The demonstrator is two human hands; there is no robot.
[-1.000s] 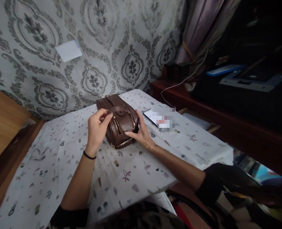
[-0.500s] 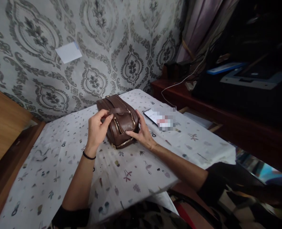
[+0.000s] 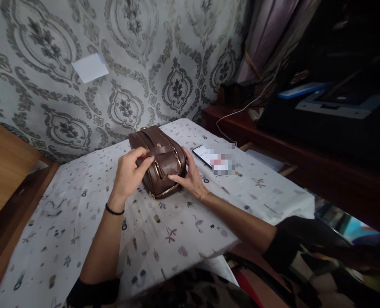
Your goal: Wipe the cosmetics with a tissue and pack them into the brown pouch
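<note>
A brown leather handbag (image 3: 159,182) with gold-coloured zippers lies on the patterned tablecloth. My left hand (image 3: 130,171), with a black band on its wrist, is at the bag's left side. Its thumb and forefinger are pinched together on the end of a narrow brown strap (image 3: 162,149) that crosses the bag's top; the exact grip is partly hidden by the fingers. With the thumb on the front face and the fingers behind the right side, my right hand (image 3: 191,177) grips the bag's right end.
A phone (image 3: 203,155) with a lit screen lies right of the bag. A white card (image 3: 90,67) is on the patterned wall. A dark red desk (image 3: 235,119) with a white cable (image 3: 257,100) and an open drawer (image 3: 263,158) borders the right side.
The view has shifted slightly. Both hands keep their holds on the bag, and a small metal fitting now shows more clearly above the strap.
</note>
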